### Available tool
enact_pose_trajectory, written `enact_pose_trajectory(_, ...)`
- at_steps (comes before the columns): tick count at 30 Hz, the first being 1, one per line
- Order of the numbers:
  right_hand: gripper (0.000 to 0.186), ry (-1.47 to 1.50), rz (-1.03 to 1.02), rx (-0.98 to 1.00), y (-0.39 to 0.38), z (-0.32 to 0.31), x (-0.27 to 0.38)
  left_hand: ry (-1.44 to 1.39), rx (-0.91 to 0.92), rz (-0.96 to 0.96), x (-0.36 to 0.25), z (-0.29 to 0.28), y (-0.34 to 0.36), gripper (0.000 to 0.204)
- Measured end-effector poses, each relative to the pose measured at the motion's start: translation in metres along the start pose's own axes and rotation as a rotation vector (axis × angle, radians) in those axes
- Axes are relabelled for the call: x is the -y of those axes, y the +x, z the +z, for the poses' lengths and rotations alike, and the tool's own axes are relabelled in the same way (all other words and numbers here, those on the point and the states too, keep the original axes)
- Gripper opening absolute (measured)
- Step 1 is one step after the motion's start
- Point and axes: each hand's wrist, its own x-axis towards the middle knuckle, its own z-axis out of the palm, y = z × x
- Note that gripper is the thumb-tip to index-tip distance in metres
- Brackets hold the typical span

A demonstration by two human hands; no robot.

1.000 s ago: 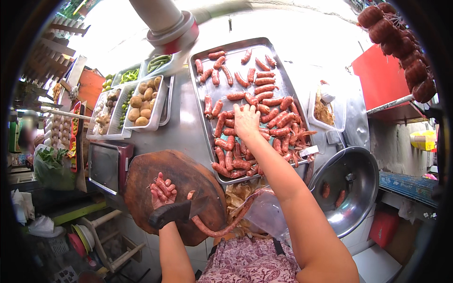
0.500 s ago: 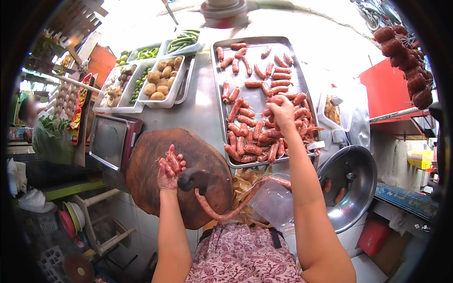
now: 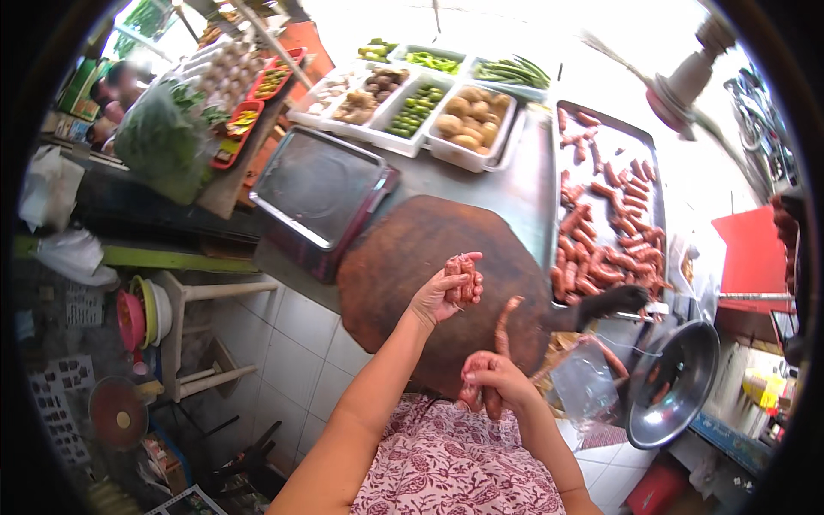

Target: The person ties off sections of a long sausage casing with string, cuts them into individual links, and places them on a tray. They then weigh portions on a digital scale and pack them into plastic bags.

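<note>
My left hand (image 3: pixel 442 294) is closed around short raw sausage pieces (image 3: pixel 463 279) above the round wooden board (image 3: pixel 390 245). My right hand (image 3: pixel 493 376) is closed on sausages (image 3: pixel 470 396) near the board's front edge. A longer sausage (image 3: pixel 505 318) stands out just beyond that hand; I cannot tell whether it is held. A black-handled knife (image 3: pixel 616 302) lies at the board's right, its blade hard to make out. The steel tray (image 3: pixel 652 150) of many short sausages sits at back right. A clear plastic bag (image 3: pixel 579 386) hangs over crumpled brown material beside the board.
A scale (image 3: pixel 313 184) stands left of the board. Behind are containers of potatoes (image 3: pixel 470 120), limes and green vegetables. A steel bowl (image 3: pixel 691 360) with sausages is at right, a wooden rack (image 3: pixel 227 287) at lower left. A person (image 3: pixel 120 90) is at far upper left.
The view has swung left. My right hand has come back from the tray toward my body with sausages in it. My left hand still holds its pieces.
</note>
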Motion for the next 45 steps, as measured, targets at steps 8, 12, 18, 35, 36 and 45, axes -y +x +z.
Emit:
enact_pose_trajectory(8, 0.011, 0.085, -0.606, -0.186, 0.257, 0.151, 0.108, 1.16, -0.628, 0.512, -0.231, -0.071, -0.069, 0.051)
enact_pose_trajectory(12, 0.017, -0.222, -0.717, -0.464, 0.349, 0.2, 0.131, 1.946, -1.125, 0.357, -0.275, -0.103, -0.064, 0.066)
enact_pose_trajectory(18, 0.046, -0.88, -0.84, -0.736, 0.401, 0.204, 0.132, 1.942, -0.991, 0.554, -0.287, -0.123, -0.075, 0.07)
enact_pose_trajectory(35, 0.006, -1.075, -0.77, -0.945, 0.016, 0.018, -0.098, 2.035, -0.11, 0.594, -0.017, -0.009, -0.152, 0.027)
enact_pose_trajectory(36, 0.005, -1.107, -0.765, -1.081, -0.007, -0.01, -0.109, 2.047, -0.034, 0.597, -0.005, -0.001, -0.145, 0.028)
enact_pose_trajectory(45, 0.006, -0.994, -0.509, -1.74, -0.123, -0.234, -0.149, 2.153, 0.619, 0.556, 0.089, 0.063, -0.097, 0.037)
